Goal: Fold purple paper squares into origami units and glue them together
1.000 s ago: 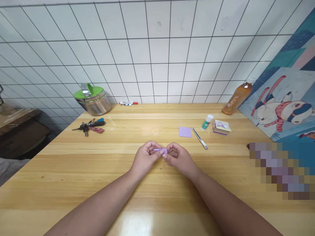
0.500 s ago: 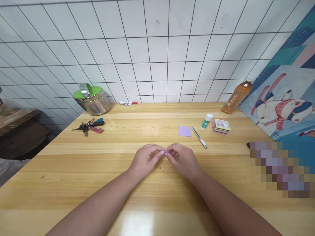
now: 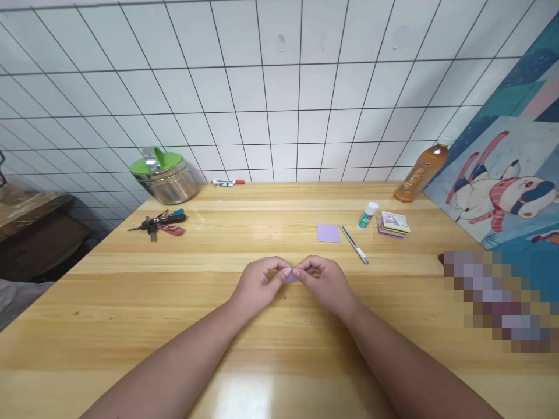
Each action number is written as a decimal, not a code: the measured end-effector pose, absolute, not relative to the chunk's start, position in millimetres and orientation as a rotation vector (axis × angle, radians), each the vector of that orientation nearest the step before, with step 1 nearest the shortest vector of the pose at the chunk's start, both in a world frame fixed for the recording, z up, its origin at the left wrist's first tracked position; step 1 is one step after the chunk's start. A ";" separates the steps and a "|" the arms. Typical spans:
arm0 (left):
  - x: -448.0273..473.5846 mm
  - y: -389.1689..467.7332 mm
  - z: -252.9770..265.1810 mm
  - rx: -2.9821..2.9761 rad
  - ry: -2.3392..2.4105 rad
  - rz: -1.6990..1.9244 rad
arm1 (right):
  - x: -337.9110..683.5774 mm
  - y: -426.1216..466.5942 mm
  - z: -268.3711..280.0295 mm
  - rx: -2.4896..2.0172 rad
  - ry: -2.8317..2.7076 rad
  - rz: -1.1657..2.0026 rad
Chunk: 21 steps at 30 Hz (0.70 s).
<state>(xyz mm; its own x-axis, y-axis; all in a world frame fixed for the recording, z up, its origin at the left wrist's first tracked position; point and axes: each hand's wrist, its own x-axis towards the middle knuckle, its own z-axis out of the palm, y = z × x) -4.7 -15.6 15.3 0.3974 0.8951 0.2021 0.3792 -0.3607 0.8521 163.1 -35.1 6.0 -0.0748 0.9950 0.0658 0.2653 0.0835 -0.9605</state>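
Note:
A small piece of purple paper (image 3: 290, 277) is pinched between my two hands above the middle of the wooden table. My left hand (image 3: 262, 282) grips its left side between thumb and fingers. On the other side my right hand (image 3: 324, 282) holds it the same way, the thumbs almost touching. Fingers cover much of the paper, so its full shape is hidden. Beyond my right hand lies a flat purple paper square (image 3: 328, 233), with a slim white and grey utility knife or pen (image 3: 354, 244) beside it.
A glue stick (image 3: 368, 216) and a stack of coloured paper (image 3: 393, 224) stand at the right. Farther back is a tea bottle (image 3: 421, 173). Keys (image 3: 159, 223), a green-lidded metal pot (image 3: 168, 179) and a marker (image 3: 227, 183) lie left. A pixelated patch (image 3: 498, 302) covers the right edge.
The purple paper has turned between my fingers, so more of its face shows below the thumbs. Both hands stay in nearly the same place.

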 end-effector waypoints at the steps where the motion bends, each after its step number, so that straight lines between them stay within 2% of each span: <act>1: -4.5 -15.6 14.6 1.897 1.087 0.893 | 163.1 -34.1 5.7 -1.293 -1.439 1.140; 7: -2.0 -15.1 8.7 1.687 1.042 0.879 | 167.1 -30.9 4.7 -1.298 -1.371 1.237; 12: -2.1 -11.4 8.5 1.529 1.052 0.917 | 169.9 -32.0 4.8 -1.295 -1.238 1.434; 21: 0.2 -11.4 7.8 1.531 1.071 0.902 | 163.5 -32.5 4.2 -1.280 -1.285 1.300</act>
